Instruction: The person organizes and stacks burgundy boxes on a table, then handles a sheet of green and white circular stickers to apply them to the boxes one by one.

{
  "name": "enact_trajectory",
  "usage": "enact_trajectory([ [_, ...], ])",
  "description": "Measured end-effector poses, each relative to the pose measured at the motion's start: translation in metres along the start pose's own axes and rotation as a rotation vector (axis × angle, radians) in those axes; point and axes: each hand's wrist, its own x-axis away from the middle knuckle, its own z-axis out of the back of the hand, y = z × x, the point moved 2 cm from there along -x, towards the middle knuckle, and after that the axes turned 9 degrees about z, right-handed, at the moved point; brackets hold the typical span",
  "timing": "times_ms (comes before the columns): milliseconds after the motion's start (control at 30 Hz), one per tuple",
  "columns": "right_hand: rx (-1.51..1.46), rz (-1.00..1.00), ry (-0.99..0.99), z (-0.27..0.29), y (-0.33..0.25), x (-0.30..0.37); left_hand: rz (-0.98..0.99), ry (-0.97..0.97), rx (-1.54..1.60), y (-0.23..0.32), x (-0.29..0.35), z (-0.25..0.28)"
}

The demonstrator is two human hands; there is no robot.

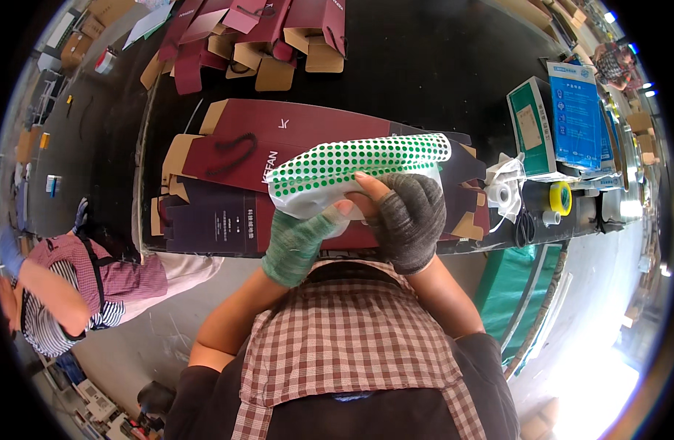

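A white backing sheet of round green dot stickers (355, 163) is curled into a loose roll in front of me, above the table. My left hand (305, 238), in a green fingerless glove, grips its lower edge near the middle. My right hand (409, 213), in a dark grey fingerless glove, is closed on the sheet's right part, thumb on the dotted face. The fingertips of both hands come close together at the lower edge. Under the sheet lie flattened maroon cartons (307, 121) with tan flaps and a black cord handle; the sheet and hands hide part of them.
More maroon cartons (307, 22) are piled at the far side of the black table (395, 73). To the right stand a blue box (573, 117), a green box (531, 125), a yellow tape roll (560, 198) and black cable (525, 229). A co-worker (95, 279) is at the left.
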Motion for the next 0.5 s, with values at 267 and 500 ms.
enact_trajectory([
  [267, 0.042, 0.013, 0.104, -0.006, -0.003, 0.007, -0.072, 0.040, -0.261, -0.008, -0.008, 0.014],
  [500, 0.163, 0.036, 0.051, 0.002, -0.003, 0.013, -0.155, 0.062, -0.234, -0.003, -0.008, 0.015],
])
